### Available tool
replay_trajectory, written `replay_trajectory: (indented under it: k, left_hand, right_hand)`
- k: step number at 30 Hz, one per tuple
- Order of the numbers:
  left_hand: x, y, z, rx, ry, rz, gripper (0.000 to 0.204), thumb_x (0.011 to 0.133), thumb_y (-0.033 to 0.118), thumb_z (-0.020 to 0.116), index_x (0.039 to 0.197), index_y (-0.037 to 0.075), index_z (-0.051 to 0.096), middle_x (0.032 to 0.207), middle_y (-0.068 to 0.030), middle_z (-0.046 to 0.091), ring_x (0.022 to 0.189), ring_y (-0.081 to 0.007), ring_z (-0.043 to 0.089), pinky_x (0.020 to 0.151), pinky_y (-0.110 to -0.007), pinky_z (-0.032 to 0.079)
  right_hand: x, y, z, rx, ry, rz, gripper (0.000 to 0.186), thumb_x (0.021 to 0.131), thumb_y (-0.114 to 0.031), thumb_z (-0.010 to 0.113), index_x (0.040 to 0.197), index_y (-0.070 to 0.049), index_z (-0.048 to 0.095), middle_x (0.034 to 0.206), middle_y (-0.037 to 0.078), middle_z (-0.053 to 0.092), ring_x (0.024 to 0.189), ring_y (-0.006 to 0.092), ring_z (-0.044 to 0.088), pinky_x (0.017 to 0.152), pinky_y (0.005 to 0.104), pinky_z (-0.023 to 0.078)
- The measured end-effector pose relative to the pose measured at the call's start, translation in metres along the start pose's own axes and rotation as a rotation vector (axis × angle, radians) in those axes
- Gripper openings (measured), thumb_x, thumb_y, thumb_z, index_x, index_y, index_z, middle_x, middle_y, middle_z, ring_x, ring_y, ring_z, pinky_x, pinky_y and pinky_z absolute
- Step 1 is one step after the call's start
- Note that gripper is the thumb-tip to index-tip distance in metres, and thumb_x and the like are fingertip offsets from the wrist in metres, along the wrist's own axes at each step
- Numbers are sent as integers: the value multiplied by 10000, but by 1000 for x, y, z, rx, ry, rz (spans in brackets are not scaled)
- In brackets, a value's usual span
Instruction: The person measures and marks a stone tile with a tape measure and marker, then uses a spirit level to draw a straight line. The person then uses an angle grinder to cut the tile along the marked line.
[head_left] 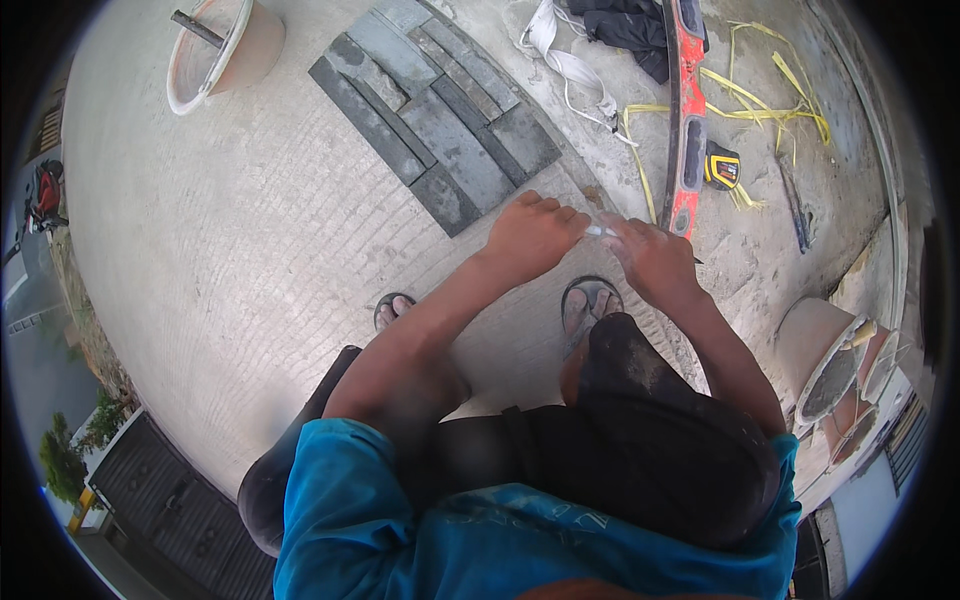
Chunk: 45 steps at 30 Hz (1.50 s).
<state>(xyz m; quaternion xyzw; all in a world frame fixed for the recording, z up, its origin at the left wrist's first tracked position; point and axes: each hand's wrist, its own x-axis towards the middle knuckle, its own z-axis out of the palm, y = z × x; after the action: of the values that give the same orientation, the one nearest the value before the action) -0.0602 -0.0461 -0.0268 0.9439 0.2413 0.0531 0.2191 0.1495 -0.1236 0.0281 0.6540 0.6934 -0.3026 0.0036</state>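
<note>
Between my two hands is a small, thin white object (601,231), too small to make out. My left hand (532,232) has its fingers curled on one end of it, and my right hand (657,260) pinches the other. Just beyond my left hand lies a panel of grey stone tiles (450,135) in staggered strips. A long red spirit level (687,150) lies right of the tiles, with a yellow and black tape measure (722,168) against it.
A bucket (255,55) with a tool stands at the upper left. Dark cloth (625,35), a white strap (545,35), yellow strapping (800,110) and a dark bar (795,215) lie at the right. More buckets (810,335) stand lower right. The concrete ground (200,270) spreads left.
</note>
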Motion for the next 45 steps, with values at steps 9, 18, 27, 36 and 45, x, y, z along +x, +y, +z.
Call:
replay_trajectory:
  k: [9, 18, 27, 36, 45]
  left_hand:
    - [4, -7, -19, -491, 71, -438, 249, 1009, 240, 634, 1211, 105, 688, 1083, -122, 742, 941, -314, 724, 795, -383, 559]
    - [13, 3, -29, -469, 123, -382, 247, 971, 223, 689, 1190, 110, 701, 991, -130, 746, 887, -312, 724, 751, -374, 553]
    - [15, 17, -5, -209, 280, -397, 239, 903, 260, 763, 1100, 124, 756, 811, -94, 716, 758, -295, 690, 697, -388, 538]
    - [-22, -29, 7, -210, 794, -1097, 628, 950, 310, 693, 1433, -25, 470, 1385, -252, 460, 1324, -398, 416, 1084, -470, 374]
    - [-57, -100, 11, -828, 603, -1658, 793, 956, 366, 645, 1515, -89, 315, 1492, -292, 324, 1389, -428, 347, 1152, -491, 314]
  right_hand:
    - [21, 13, -58, 1241, 671, 80, 177, 1018, -161, 630, 1121, -24, 585, 1083, 129, 723, 960, 146, 693, 796, 314, 583]
    - [33, -3, -42, 1317, 633, 108, 165, 1006, -113, 638, 1097, 9, 574, 1061, 163, 730, 998, 179, 709, 797, 289, 616]
    - [55, 8, -5, 1393, 527, 285, 229, 1012, -197, 652, 1122, -2, 601, 1015, 150, 740, 883, 144, 708, 744, 297, 603]
    - [128, 55, -9, -5, 780, -37, 400, 981, -259, 664, 1321, -64, 588, 1179, 161, 653, 993, 303, 692, 835, 399, 559]
    - [209, -42, 32, 321, 36, 144, 600, 993, -394, 592, 1349, 85, 532, 1264, 239, 599, 1169, 379, 618, 1015, 467, 474]
